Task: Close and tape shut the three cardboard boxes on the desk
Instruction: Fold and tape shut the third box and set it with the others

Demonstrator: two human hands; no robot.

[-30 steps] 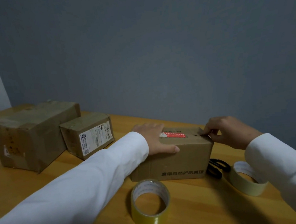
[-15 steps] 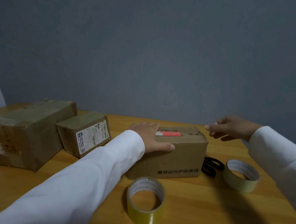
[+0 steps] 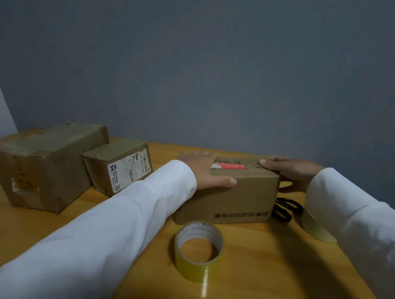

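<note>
Head camera looks down on a small cardboard box [image 3: 230, 194] lying at about the desk's centre, its flaps down and a red-and-white label [image 3: 227, 167] on its top face, printed characters along its near side. The left hand [image 3: 203, 170] lies flat on the box's top at its nine o'clock end, palm down, fingers straight and pressed to the cardboard, the thumb stretched along the near top edge; its white sleeve [image 3: 103, 232] runs back toward seven o'clock. The right hand [image 3: 291, 171] is cupped against the box's three o'clock end, fingertips bent over the top edge and the thumb low on the end face, so the box is held between both hands; its forearm, also in white, leads off toward five o'clock.

Just beside the box at six o'clock a roll of clear yellowish tape [image 3: 199, 250] lies flat on the wooden desk [image 3: 266, 276]. At four o'clock black scissors [image 3: 287, 209] touch the box's corner, with a paler tape roll [image 3: 316, 230] next to them, partly hidden by the right sleeve. Well apart at ten o'clock stand a large taped box [image 3: 45, 167] and a medium box [image 3: 117, 166] with a white shipping label, side by side, near the grey wall [image 3: 231, 60].
</note>
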